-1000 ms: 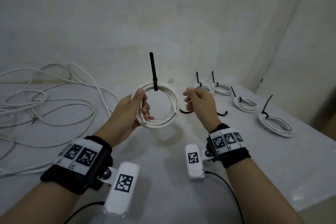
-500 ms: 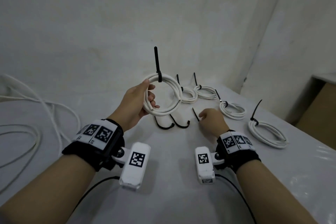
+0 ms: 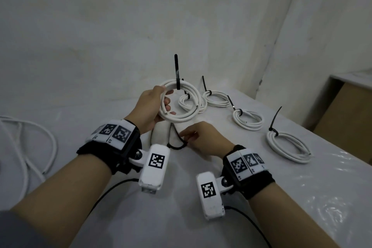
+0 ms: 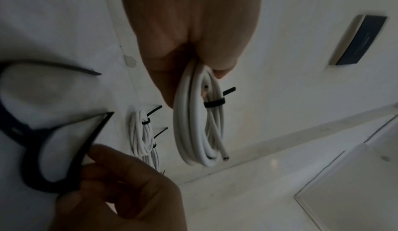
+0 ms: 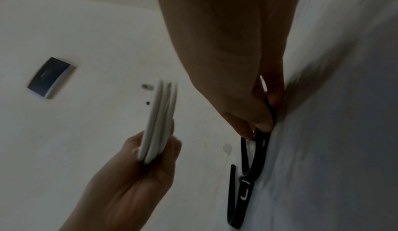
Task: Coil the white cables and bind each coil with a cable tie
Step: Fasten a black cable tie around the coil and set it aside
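My left hand holds up a white cable coil bound by a black cable tie whose tail points upward. The left wrist view shows this coil hanging from my fingers, with its tie cinched round it. My right hand is down on the table below the coil. It pinches a loose black cable tie. That tie lies curved on the table under my fingertips, and another loose tie lies beside it.
Several tied coils lie in a row on the white table: one behind the held coil, then others toward the right edge. Loose white cable sprawls at the left. A wooden cabinet stands past the table's right edge.
My right hand dropped from beside the coil to the table and took hold of a loose black tie. My left hand kept holding the tied coil up. The head view turned right.
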Tool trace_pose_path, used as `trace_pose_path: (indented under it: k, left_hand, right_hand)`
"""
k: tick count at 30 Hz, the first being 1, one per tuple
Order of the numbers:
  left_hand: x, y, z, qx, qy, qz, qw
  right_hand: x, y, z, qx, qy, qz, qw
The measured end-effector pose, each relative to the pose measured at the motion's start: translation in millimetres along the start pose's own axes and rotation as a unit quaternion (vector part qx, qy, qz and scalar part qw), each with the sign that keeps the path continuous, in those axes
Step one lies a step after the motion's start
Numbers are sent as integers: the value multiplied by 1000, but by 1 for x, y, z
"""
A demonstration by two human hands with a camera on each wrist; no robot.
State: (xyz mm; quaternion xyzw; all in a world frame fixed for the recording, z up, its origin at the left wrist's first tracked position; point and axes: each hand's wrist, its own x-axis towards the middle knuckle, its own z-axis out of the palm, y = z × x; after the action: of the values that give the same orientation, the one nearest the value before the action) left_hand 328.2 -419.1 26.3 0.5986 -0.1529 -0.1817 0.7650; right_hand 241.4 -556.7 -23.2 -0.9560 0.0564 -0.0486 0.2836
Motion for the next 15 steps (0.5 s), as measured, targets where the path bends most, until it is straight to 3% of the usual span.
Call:
trace_pose_path:
  k: [5, 9, 11, 13, 15]
  left_hand:
    - [11, -5, 24, 18, 2, -14, 1000]
    - [18, -9, 37, 28, 3, -28, 999]
    - [19, -12, 42, 29, -9, -37, 999]
    - [17, -17, 48, 27, -25, -50, 998]
    - [13, -23, 56, 12, -36, -64, 997]
  right_hand:
    - [-9, -7, 9, 0, -7, -61, 998]
    - [-22, 8, -12, 76, 92, -6, 993]
    - [-28, 22, -26, 199, 176, 69, 962]
    - [-32, 30, -35, 341, 249, 119, 899]
    - [-35, 33, -38, 421, 263, 136, 858]
